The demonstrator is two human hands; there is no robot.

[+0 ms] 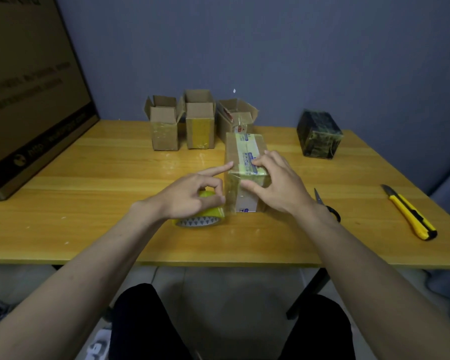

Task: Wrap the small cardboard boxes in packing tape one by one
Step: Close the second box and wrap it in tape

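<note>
Your wooden table point(89, 203) carries everything, and the biggest thing on it is the large flat carton point(24, 100) leaning at the far left, well away from your left hand point(192, 193). Straight ahead, between your two hands, lies the closed cardboard box point(244, 162); its long axis runs away from you toward the wall, with one short end facing you and a printed strip of tape running along the top. Your right hand point(278, 183) rests on the near top edge of that box, fingers spread flat over the tape and thumb pressed against the near face, gripping nothing. Your left hand is just left of the box: its index finger is stretched out and touches the box's top left edge, while the other fingers curl down over the tape roll point(200, 216) that lies on the table beneath your palm; whether they grip the roll I cannot tell. Beyond your fingertips stand three open boxes point(200, 126) in a row. Past your right hand, farther right, sits a dark wrapped box point(318, 135). Just beside your right wrist lie the scissors point(325, 206), and well right of them the yellow utility knife point(411, 216).
</note>
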